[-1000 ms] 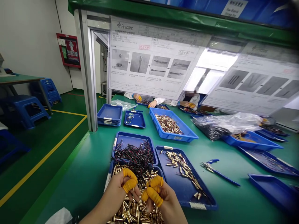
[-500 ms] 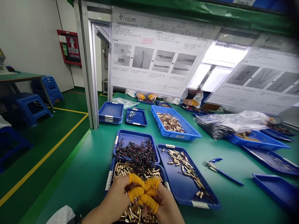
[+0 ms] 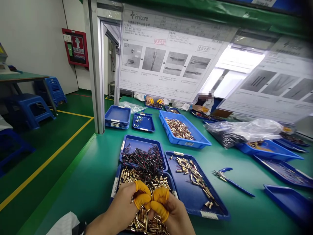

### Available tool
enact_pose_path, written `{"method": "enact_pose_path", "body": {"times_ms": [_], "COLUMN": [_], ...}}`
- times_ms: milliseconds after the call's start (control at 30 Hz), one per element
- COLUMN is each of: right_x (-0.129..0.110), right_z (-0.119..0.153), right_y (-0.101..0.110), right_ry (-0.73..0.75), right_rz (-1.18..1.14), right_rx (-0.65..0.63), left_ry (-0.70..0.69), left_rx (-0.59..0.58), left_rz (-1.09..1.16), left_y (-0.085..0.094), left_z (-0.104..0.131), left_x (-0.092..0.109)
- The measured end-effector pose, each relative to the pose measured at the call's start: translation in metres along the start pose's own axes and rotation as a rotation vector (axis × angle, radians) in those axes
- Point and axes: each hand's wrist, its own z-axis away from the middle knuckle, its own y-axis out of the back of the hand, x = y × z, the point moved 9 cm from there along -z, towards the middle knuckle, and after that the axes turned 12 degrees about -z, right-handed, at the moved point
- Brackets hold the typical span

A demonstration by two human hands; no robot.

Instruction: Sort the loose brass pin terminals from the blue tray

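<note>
The green worktop [image 3: 95,176] spreads widest, its left edge slanting from the foot of the metal post [image 3: 93,71] toward the near left, with a broad green strip between that edge and the trays. Across the worktop, toward the far edge, sits the light blue bin [image 3: 181,141] full of gold-coloured pieces; more green surface runs between its front wall and the trays nearer by. The long tray [image 3: 182,191] lies right of the hands, gold-coloured parts strewn slantwise toward its near right corner. Close against its left side are the wire tray [image 3: 143,142] and, just nearer, the tube tray [image 3: 119,172], whose far edge is covered by spilling dark wires [image 3: 146,158]. The stacked trays [image 3: 118,114] stand just beside the post at the left edge. The left hand [image 3: 126,199] and right hand [image 3: 171,205] meet over the tube tray, between its left and right rims; yellow covers sheathe several fingers, which are curled and pinched closed, tips together. Whether a small part is between them cannot be told. The blue-handled pliers [image 3: 238,187] lie right of the long tray, with green surface around them. Smallest, the gold-coloured tubes [image 3: 139,222] heap in the tube tray, below and around the fingers.
</note>
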Motion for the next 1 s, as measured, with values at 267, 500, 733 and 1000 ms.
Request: {"method": "enact_pose_path", "body": {"times_ms": [267, 500, 733, 1000], "right_x": [-0.002, -0.002, -0.002, 0.013], "right_z": [0.000, 0.005, 0.002, 0.000], "right_y": [-0.005, 0.001, 0.019, 0.007], "right_ry": [-0.016, 0.067, 0.126, -0.018], "right_rz": [-0.101, 0.047, -0.041, -0.178], "right_rx": [-0.050, -0.088, 0.055, 0.056], "left_ry": [0.043, -0.008, 0.060, 0.055], "left_rx": [-0.005, -0.001, -0.148, -0.240], "left_rz": [-0.013, 0.040, 0.128, 0.115], "left_y": [-0.001, 0.000, -0.019, -0.031], "left_z": [0.001, 0.000, -0.001, 0.006], "left_x": [-0.005, -0.001, -0.002, 0.003]}}
